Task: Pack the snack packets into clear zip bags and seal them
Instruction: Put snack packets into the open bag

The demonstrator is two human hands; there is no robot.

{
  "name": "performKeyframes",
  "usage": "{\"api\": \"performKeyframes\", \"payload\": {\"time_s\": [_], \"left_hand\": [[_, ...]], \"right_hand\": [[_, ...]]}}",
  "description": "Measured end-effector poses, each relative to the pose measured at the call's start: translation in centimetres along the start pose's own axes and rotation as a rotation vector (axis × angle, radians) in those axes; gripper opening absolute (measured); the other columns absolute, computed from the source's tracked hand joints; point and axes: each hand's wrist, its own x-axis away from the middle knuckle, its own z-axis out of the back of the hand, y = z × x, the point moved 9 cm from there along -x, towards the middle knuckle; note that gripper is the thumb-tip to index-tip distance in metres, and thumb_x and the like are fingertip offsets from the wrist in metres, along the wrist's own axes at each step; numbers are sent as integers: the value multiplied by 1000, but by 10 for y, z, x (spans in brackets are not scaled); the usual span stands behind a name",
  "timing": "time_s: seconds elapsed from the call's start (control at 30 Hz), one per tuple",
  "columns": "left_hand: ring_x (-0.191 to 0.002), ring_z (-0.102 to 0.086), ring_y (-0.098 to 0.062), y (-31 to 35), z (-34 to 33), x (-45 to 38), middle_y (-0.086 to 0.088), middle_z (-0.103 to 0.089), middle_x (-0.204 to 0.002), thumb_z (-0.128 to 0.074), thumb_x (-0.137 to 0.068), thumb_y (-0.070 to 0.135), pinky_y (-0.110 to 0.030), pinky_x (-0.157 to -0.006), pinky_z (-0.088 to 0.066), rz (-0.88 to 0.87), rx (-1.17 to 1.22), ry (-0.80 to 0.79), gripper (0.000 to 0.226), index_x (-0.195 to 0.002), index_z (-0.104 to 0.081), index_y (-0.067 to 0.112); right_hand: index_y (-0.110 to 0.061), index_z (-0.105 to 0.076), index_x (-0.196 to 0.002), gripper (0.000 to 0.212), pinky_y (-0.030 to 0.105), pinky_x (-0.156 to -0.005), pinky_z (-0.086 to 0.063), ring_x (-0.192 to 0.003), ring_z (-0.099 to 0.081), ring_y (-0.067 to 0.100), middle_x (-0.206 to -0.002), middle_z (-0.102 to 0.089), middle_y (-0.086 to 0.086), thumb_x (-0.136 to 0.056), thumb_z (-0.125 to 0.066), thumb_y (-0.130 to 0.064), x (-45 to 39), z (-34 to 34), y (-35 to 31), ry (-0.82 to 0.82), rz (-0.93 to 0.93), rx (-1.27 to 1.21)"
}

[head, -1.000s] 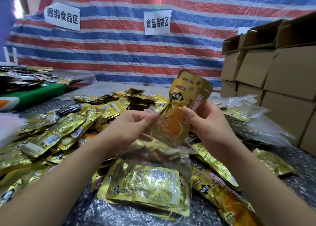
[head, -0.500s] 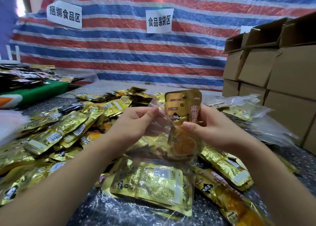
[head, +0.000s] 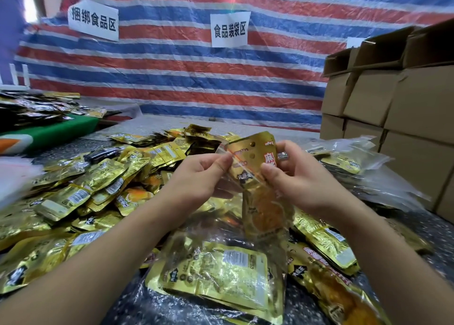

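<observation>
A clear zip bag (head: 221, 238) hangs between my hands over the table, with several gold snack packets lying in its lower part. My left hand (head: 199, 179) pinches the left side of the bag's mouth. My right hand (head: 297, 177) grips a gold snack packet (head: 258, 177) that stands upright, its lower half inside the bag and its top above the mouth. A big heap of loose gold packets (head: 98, 192) covers the table to the left.
Filled clear bags (head: 363, 170) lie at the right, in front of stacked cardboard boxes (head: 405, 118). More packets (head: 326, 241) lie under my right forearm. A striped tarp with two paper signs hangs behind. A green-edged table (head: 54, 130) with dark packets stands far left.
The gold packet has slid down deeper into the bag's mouth under my right hand. My left hand has kept its hold on the bag's rim.
</observation>
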Motion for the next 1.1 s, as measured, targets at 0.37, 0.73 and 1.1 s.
{"api": "performKeyframes", "payload": {"time_s": [0.37,0.73,1.1], "left_hand": [[-69,-61,-49,6,-6,4,-34,-66,-86,-48,-87,48,-63,-68,-48,-70,-184,-19,50,-89,-71,4],[-64,-59,-27,-2,13,1,-19,-69,-75,-47,-100,41,-40,-65,-47,48,-174,124,46,-87,-73,5],[-78,-72,-38,2,24,3,-13,-76,-84,-46,-98,45,-49,-83,-51,95,44,203,41,-85,-76,21]], "right_hand": [[-44,-57,-110,22,27,-70,-61,-85,-68,-2,-97,-71,-13,-90,-65,-44,5,-23,-11,-177,91,455],[-22,-71,-90,15,11,-66,-41,-79,-57,-7,-82,-61,-22,-91,-67,-37,13,-47,-25,-253,311,472],[-15,-66,-75,34,18,-67,-44,-78,-56,4,-85,-60,-5,-85,-68,-47,3,21,-21,365,242,355]]}}
